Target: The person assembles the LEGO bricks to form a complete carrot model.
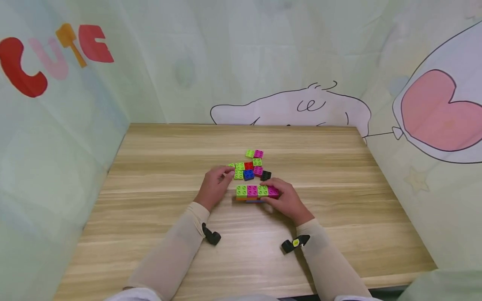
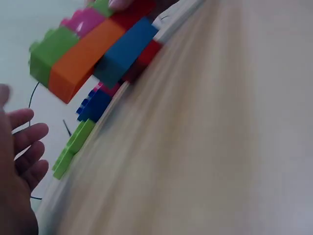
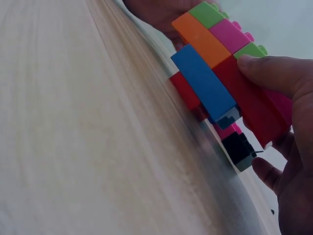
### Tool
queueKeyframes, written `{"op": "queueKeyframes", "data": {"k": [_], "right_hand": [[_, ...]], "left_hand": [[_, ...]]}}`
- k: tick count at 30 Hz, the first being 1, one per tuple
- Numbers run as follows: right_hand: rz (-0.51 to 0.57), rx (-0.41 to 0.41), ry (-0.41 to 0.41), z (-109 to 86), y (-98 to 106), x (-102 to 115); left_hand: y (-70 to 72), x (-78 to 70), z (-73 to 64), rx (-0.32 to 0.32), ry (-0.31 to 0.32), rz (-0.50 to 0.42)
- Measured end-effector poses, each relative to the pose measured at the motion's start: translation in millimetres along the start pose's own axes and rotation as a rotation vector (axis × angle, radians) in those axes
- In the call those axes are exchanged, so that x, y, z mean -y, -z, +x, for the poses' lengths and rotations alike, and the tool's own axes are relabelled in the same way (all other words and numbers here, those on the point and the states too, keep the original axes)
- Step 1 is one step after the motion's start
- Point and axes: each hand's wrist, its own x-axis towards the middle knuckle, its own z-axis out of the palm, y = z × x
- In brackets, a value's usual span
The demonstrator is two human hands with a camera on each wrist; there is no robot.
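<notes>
My right hand (image 1: 288,200) grips the right end of a built stack of toy bricks (image 1: 252,191), thumb on the near side and fingers behind. Its top row alternates green and pink. In the right wrist view an orange brick (image 3: 200,39) and a red brick (image 3: 247,98) lie under that row, then a blue brick (image 3: 205,85), and lowest a small red brick (image 3: 188,95). My left hand (image 1: 215,184), fingers loosely bent and holding nothing, is beside the left end of the loose bricks. Its fingertips overlap a green brick (image 1: 239,174) group's edge in the head view.
Behind the stack lie several loose bricks: a red one (image 1: 248,166), a blue one (image 1: 249,174), a black one (image 1: 265,175), and green and pink ones. Farther back sits a green and pink pair (image 1: 254,154). Printed cloth walls (image 1: 169,62) border the wooden table (image 1: 158,167).
</notes>
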Motion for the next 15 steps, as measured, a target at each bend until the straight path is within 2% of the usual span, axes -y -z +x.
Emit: {"op": "queueKeyframes", "data": {"k": [2,5,9,15], "right_hand": [[0.004,-0.001,0.0,0.5,0,0],[0.015,0.0,0.008,1.3,-1,0],[0.003,-0.006,0.033,2.0,-2,-2],[-0.032,-0.01,0.047,2.0,1,-5]], "left_hand": [[-1.9,4.2,13.5,0.02,-0.007,0.099],[-8.2,9.2,30.3,0.093,-0.035,0.251],[-18.8,9.4,43.1,0.17,-0.071,0.396],[-25.2,-0.2,50.7,0.201,-0.089,0.484]]}}
